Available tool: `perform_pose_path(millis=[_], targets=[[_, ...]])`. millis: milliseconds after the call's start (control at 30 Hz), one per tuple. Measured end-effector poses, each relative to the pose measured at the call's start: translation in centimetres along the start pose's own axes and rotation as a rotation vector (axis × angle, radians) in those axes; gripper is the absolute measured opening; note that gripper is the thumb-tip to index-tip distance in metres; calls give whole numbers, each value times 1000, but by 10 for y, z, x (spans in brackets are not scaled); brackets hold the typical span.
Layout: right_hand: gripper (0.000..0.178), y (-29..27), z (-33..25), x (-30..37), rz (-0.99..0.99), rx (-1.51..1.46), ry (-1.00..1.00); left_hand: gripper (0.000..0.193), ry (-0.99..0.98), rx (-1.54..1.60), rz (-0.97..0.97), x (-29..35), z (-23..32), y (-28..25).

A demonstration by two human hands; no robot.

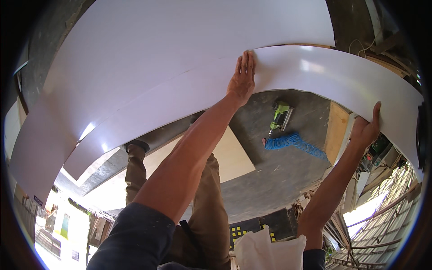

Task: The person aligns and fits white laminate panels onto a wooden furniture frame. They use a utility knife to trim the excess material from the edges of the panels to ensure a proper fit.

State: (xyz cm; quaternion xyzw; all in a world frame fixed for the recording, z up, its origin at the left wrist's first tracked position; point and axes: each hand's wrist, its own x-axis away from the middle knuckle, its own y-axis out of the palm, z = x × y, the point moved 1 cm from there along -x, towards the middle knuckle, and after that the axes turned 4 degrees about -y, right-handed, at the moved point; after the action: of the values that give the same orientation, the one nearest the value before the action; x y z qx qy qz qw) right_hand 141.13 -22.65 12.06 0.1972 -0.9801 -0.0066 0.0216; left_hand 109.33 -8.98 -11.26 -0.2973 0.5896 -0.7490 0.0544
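A long, glossy white strip (310, 67) of sheet material curves across the view, from the left down to the far right. Its left part lies against a wide white sheet (198, 27). My left hand (243, 78) rests on the strip with its fingers stretched out flat, close to where the strip's upper edge parts from the sheet. At the strip's lower edge on the right, my right hand (365, 130) grips it, thumb up on the white face and the other fingers hidden underneath.
Below the strip, a green nail gun (280, 116) with a blue coiled air hose (297, 141) lies on the dark floor (270, 180). A pale board (238, 155) lies near my legs. Wood scraps (391, 65) and clutter line the right side.
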Motion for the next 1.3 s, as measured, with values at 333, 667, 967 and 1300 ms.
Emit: perform_pose_path(millis=[333, 667, 967, 1300], targets=[[55, 10, 31, 23, 115, 107, -157, 88, -79, -37, -43, -11, 14, 4], [56, 35, 43, 23, 126, 157, -171, 113, -27, 107, -168, -31, 14, -20], [57, 24, 51, 30, 117, 96, -113, 126, -45, 85, -141, -33, 20, -14], [59, 26, 54, 39, -37, 94, -128, 138, -85, 61, -124, -36, 23, -16]])
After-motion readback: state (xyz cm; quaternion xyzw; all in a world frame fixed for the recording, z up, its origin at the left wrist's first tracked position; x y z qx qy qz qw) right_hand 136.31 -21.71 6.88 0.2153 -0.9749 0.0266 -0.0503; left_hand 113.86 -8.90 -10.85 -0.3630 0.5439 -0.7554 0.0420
